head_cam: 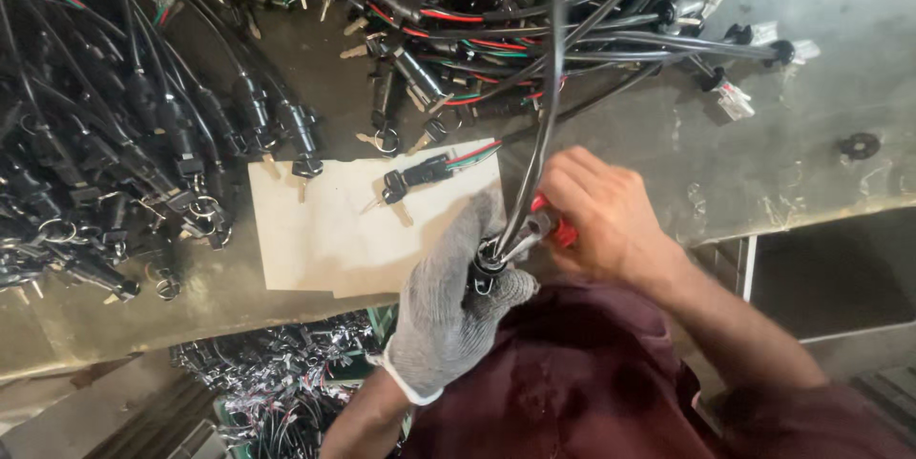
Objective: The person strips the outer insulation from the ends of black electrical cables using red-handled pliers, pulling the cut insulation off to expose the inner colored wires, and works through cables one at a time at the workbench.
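- Head view looks straight down at a grey metal counter [811,163] that's pretty much buried in black cable assemblies.
- Left hand [453,311] has a grey knit glove on and its grip is wrapped tight around a small black switch body [489,263] with a metal ring, held just off the near edge of the counter, above the person's dark red shirt.
- Right hand [606,216] is bare, grip closed around a red-handled tool [551,225]; the tool's metal tip sits right on the switch body. Can't tell what kind of tool it is, the hand hides most of it.
- A black cable [551,87] runs from the switch body up between the two hands and off the top of the frame.
- Just left of the hands there's a pale cardboard sheet [324,230] lying flat on the counter, with one lone key switch with red and green wires [420,175] on its top edge, key still in it.
- Big pile of keyed switches [124,154] on the left side of the counter, another tangled bundle with red and green wires [496,30] along the top.
- Below the counter edge, a bin of more wired parts [277,383] shows.
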A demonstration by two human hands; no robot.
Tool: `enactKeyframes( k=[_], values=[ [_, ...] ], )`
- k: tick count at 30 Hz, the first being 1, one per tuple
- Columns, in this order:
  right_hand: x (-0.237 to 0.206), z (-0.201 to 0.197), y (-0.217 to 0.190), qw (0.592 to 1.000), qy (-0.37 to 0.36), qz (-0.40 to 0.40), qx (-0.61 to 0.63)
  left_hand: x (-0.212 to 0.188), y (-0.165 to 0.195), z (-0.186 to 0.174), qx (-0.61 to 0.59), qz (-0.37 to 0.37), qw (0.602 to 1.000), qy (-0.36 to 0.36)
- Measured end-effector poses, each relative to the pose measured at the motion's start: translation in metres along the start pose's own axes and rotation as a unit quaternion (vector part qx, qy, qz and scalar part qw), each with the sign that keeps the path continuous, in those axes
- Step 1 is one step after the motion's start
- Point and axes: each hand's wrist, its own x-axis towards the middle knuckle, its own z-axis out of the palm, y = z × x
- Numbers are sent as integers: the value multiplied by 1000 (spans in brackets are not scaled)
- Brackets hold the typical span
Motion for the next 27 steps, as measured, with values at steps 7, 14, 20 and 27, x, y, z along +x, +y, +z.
enactKeyframes(
  k=[7,14,20,27],
  values=[
    [-7,3,-18,996,9,81,-44,-17,-11,19,143,-45,988,36],
    [-19,9,-23,990,13,127,-65,-24,-24,30,441,7,894,75],
    [-17,14,-39,992,39,109,48,-15,-25,12,426,81,899,58],
    [-5,23,-16,994,108,18,22,8,9,-13,-30,-69,994,-75]
  ],
)
